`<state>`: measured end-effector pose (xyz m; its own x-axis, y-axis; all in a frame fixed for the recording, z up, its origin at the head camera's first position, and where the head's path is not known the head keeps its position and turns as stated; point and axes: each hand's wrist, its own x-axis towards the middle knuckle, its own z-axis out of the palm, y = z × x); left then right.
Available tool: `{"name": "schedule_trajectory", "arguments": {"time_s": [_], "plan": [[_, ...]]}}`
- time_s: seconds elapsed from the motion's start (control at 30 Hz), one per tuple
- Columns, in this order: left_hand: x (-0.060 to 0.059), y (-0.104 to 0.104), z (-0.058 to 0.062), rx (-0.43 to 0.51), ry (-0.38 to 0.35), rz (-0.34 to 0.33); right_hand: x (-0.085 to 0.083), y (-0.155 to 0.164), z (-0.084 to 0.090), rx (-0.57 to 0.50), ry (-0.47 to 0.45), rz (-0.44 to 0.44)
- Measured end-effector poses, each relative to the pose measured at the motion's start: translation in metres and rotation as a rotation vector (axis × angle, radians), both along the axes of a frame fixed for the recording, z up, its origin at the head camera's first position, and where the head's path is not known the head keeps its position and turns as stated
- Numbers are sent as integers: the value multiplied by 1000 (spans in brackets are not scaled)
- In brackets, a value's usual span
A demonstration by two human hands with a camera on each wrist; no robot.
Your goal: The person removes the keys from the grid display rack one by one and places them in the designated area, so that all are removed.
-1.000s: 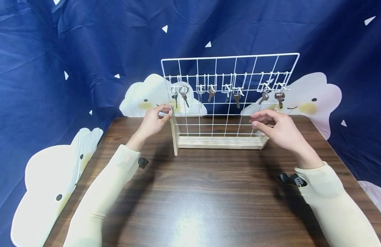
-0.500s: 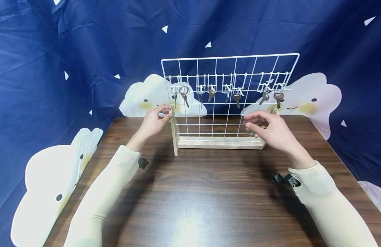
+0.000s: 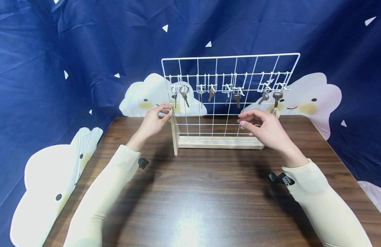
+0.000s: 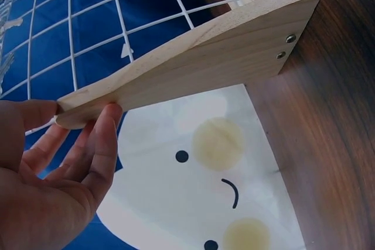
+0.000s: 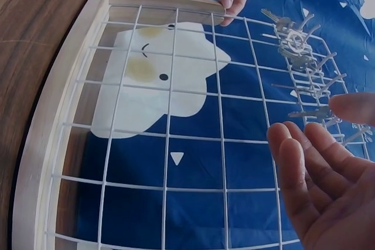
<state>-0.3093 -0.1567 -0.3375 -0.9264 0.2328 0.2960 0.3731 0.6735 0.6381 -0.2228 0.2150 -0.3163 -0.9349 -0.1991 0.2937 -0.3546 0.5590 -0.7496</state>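
Observation:
A white wire grid rack (image 3: 213, 114) stands on a wooden stand, with a base bar (image 3: 219, 144) and a side panel (image 4: 193, 51) at each end. Thumb and fingers of my left hand (image 3: 154, 120) pinch the upper tip of the left panel, plainest in the left wrist view. My right hand (image 3: 269, 130) hovers in front of the grid's right part, fingers loosely bent and holding nothing. Above it, keys hang from white hooks, among them a brown-headed key (image 3: 277, 98) at the far right and a ringed key (image 3: 185, 95) at the left.
The rack stands toward the back of a dark wood table (image 3: 190, 185). A blue curtain (image 3: 94, 44) with white cloud faces hangs behind and beside it. Black straps with small devices are on both wrists, below the cream sleeves (image 3: 320, 192).
My right hand has moved left across the front of the grid, away from the right side panel. The far-right key has swung slightly left. My left hand keeps its place.

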Motion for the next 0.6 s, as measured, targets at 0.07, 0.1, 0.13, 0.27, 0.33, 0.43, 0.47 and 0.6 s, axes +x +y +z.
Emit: {"name": "schedule_trajectory", "arguments": {"time_s": [0.07, 0.1, 0.13, 0.27, 0.33, 0.43, 0.47, 0.6], "plan": [[0, 1, 0, 6, 3, -1, -1, -1, 0, 1, 1, -1], [0, 1, 0, 9, 4, -2, -1, -2, 1, 5, 4, -1], [0, 1, 0, 10, 6, -6, -1, -3, 1, 0, 3, -2], [0, 1, 1, 15, 8, -9, -2, -6, 2, -12, 2, 1], [0, 1, 1, 16, 5, -11, -3, -8, 3, -15, -1, 7], [0, 0, 1, 23, -4, -10, -3, -11, 4, -19, -9, 22], [1, 0, 1, 24, -7, -11, -3, -12, 4, -20, -12, 26], [1, 0, 1, 34, -15, -14, -5, -15, 5, -31, -19, 30]]}}
